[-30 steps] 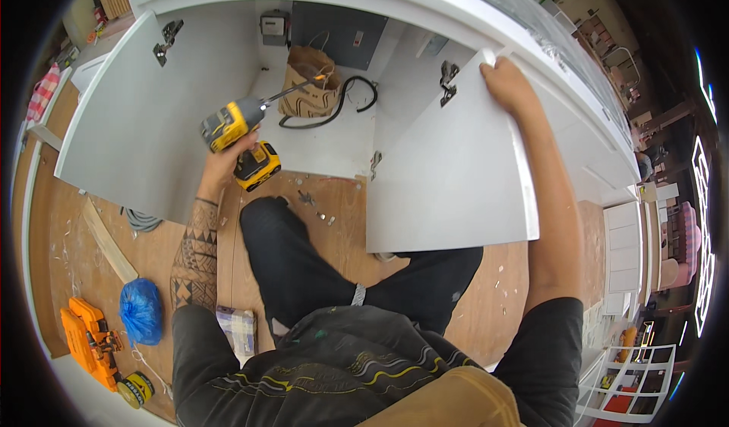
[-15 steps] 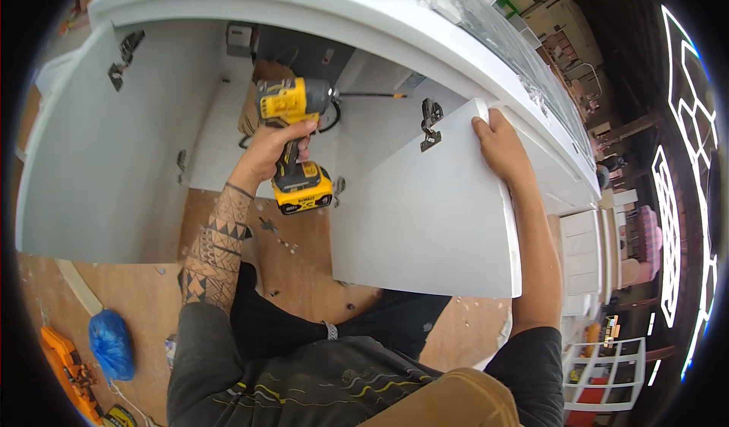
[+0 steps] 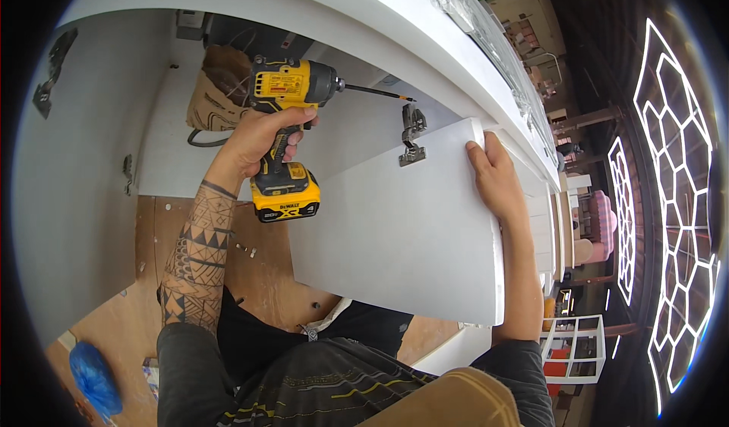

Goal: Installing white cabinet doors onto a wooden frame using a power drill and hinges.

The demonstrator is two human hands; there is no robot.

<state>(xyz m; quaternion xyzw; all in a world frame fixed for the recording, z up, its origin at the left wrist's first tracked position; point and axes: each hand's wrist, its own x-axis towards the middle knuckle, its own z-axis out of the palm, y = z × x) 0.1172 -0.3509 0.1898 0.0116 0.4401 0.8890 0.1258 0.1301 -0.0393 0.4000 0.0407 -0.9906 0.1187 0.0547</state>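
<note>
My left hand (image 3: 262, 138) is wrapped round the grip of a yellow and black cordless impact driver (image 3: 285, 85), index finger by the trigger. Its long, thin driver bit (image 3: 372, 91) points right, the tip just above a metal hinge (image 3: 412, 135) in the picture; whether they touch I cannot tell. That hinge sits at the upper corner of a white cabinet door (image 3: 395, 230), which stands swung out. With my right hand (image 3: 497, 173) I grip this door's outer edge, thumb on the face, fingers behind it.
A second white door (image 3: 83, 161) stands out at left, with hinges on it. Inside the cabinet is a brown paper bag (image 3: 213, 93). Small hardware pieces (image 3: 244, 250) lie on the wooden floor, and a blue plastic bag (image 3: 95, 378) is at lower left.
The cabinet and doors have shifted left in the view. The driver's bit tip is now closer to the right door's upper hinge. Both hands keep their holds.
</note>
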